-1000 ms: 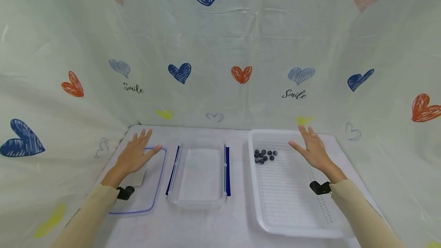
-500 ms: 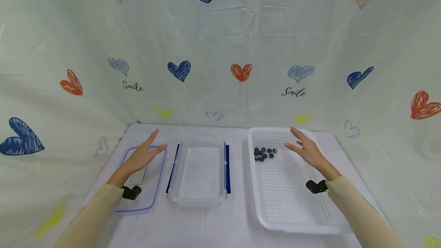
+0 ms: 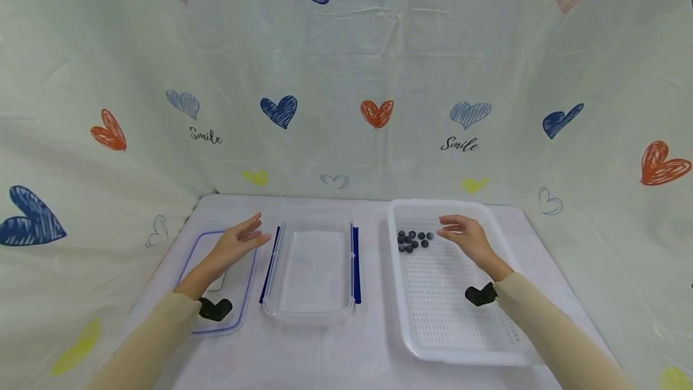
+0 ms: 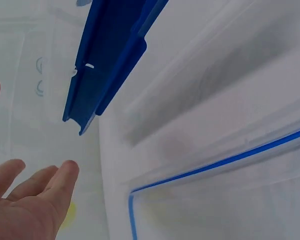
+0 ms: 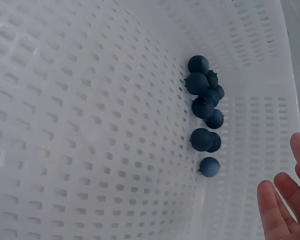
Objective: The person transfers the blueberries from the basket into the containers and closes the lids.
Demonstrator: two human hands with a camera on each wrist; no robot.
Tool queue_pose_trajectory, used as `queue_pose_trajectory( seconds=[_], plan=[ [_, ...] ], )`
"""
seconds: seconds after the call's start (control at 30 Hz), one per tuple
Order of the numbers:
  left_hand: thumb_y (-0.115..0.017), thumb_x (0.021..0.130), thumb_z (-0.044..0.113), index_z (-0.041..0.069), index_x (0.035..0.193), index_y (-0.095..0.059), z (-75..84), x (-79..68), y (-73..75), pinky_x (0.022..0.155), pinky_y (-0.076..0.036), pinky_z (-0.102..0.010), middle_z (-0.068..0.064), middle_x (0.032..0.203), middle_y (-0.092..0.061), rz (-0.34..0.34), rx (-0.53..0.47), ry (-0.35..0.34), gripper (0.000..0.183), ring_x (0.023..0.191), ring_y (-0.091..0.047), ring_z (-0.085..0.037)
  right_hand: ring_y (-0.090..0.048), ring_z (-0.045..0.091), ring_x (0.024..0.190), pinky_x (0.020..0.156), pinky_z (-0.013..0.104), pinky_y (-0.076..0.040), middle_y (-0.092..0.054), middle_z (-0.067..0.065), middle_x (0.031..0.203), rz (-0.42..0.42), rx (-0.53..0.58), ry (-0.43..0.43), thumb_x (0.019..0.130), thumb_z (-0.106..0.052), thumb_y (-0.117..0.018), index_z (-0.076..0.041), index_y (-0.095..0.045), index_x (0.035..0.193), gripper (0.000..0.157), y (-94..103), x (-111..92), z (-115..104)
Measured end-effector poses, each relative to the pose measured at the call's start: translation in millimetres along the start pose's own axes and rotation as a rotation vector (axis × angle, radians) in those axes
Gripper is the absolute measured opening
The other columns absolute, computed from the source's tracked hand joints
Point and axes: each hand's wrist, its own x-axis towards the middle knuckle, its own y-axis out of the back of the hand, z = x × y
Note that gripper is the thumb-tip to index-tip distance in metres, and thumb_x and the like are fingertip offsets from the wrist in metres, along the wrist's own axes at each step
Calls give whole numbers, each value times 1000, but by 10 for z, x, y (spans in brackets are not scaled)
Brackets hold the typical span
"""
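Observation:
Several blueberries [image 3: 414, 241] lie bunched at the left side of a white perforated basket [image 3: 460, 355]; the right wrist view shows the blueberries [image 5: 202, 107] up close. My right hand [image 3: 467, 238] hovers over the basket just right of them, fingers relaxed and holding nothing. My left hand [image 3: 237, 248] is above a clear lid with a blue seal [image 3: 247, 294], its fingers loosely bent and holding nothing. Between the hands stands a clear plastic container [image 3: 308, 318] with blue side clips [image 3: 357, 266]. One blue clip [image 4: 102, 55] hangs near my left fingers in the left wrist view.
A small white object [image 3: 216, 281] lies on the lid, partly hidden by my left wrist. The table [image 3: 373, 330] has a white cover. A curtain printed with hearts [image 3: 346, 47] encloses the back and sides.
Both hands have moved inward, the left toward the container, the right toward the blueberries. Their fingers, spread before, are now closer together and more bent.

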Motion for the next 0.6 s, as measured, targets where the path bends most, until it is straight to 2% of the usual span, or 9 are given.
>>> queue_pose_trajectory(
  seconds=[0.17,0.37,0.6],
  plan=[
    [-69,95,39,10,160,-21,-13,13,-67,112,-31,-58,-23,157,-31,16,-23,11,85,140,-37,-40,-60,44,110,92,54,-52,-64,27,120,5,0,-69,92,-8,-72,11,-63,122,37,-105,44,52],
    [-69,96,30,9,159,-23,-50,4,-103,112,-31,-57,-24,155,-35,12,-82,-2,81,139,-38,-40,-60,44,108,90,52,-54,-65,27,118,-20,11,-93,92,-7,-72,12,-64,119,34,-202,64,97],
    [-69,96,29,7,157,-28,-100,33,-153,112,-32,-55,-23,152,-40,-2,-146,-11,77,136,-42,-39,-63,42,105,87,48,-56,-67,25,113,-31,-8,-140,91,-8,-74,10,-67,116,31,-310,64,167]
  ],
)
